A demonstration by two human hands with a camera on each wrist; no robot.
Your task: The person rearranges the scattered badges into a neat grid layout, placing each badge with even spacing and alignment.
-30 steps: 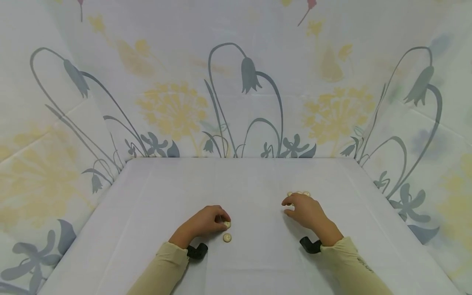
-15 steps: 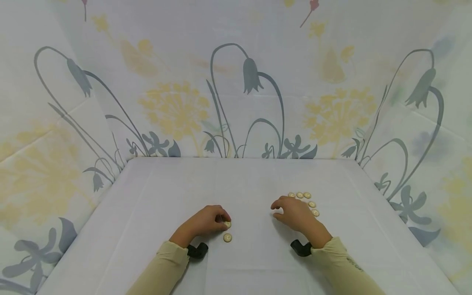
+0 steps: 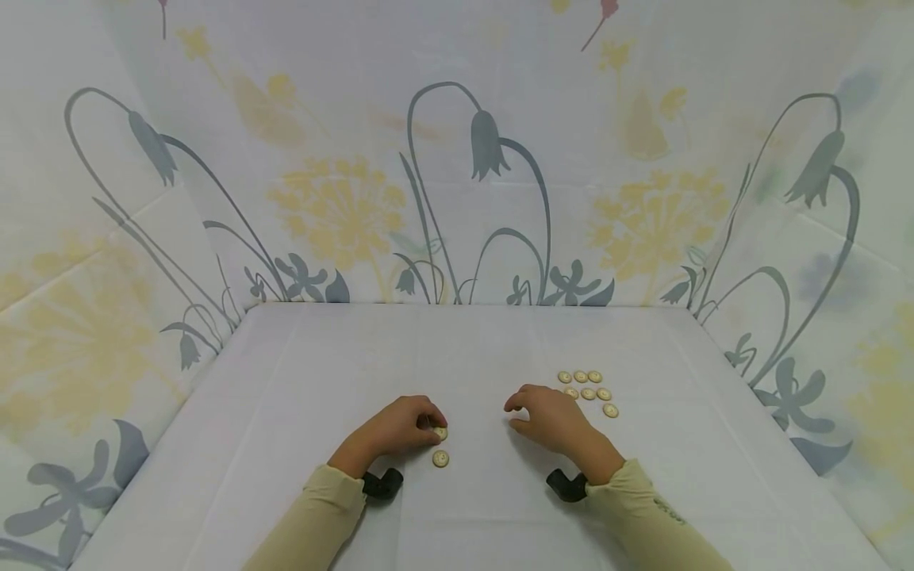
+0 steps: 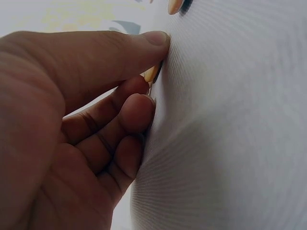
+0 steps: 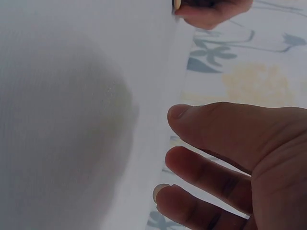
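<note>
In the head view my left hand (image 3: 401, 426) pinches a small round cream disc (image 3: 442, 433) by its edge, low over the white tabletop. The left wrist view shows its thumb and fingers down at the cloth, partly hiding the pinched disc (image 4: 151, 73), which has a dark underside. A second disc (image 3: 440, 459), with a ringed mark on its face, lies just in front of that hand. My right hand (image 3: 553, 415) hovers above the cloth to the right, thumb and fingers apart; in the right wrist view nothing lies between them.
Beyond the right hand several matching discs (image 3: 588, 393) lie in loose rows, one partly hidden by the hand. A white cloth covers the table (image 3: 457, 523). Flower-printed curtains (image 3: 343, 214) stand along its back and sides. Both wrists carry a black camera mount (image 3: 567, 484).
My right hand has moved left and slightly toward me, away from the rows of discs, uncovering more of them. The left hand has stayed in place on its disc.
</note>
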